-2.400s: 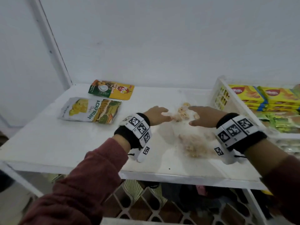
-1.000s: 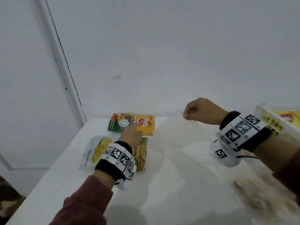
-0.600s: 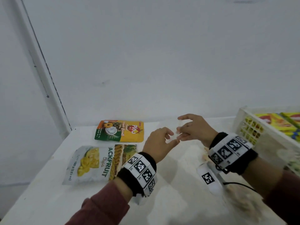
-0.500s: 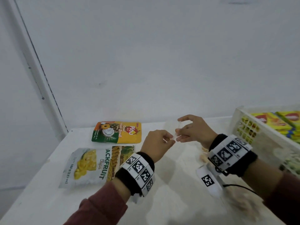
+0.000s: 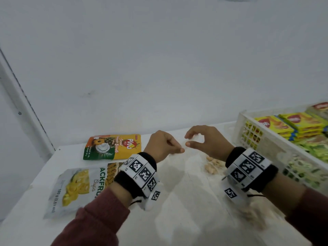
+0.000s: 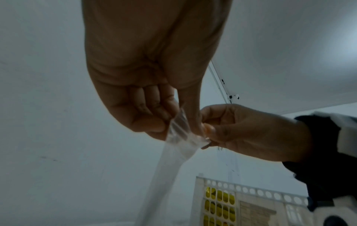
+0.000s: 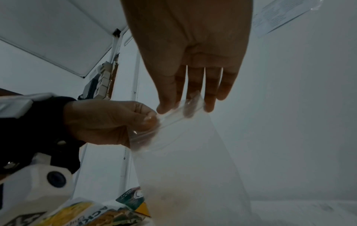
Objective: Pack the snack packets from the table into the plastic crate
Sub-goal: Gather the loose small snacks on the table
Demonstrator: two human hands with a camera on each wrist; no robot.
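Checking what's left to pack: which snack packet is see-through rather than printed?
The clear packet, pinched at its top edge by both hands; the jackfruit chips packet and pineapple biscuit packet lie printed on the table.

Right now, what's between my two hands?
The top edge of a clear bag, pinched by the left hand and right hand. The wrist views show it; in the head view it's nearly invisible.

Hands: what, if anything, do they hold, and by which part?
Both the left hand and right hand pinch a clear plastic bag by its top edge.
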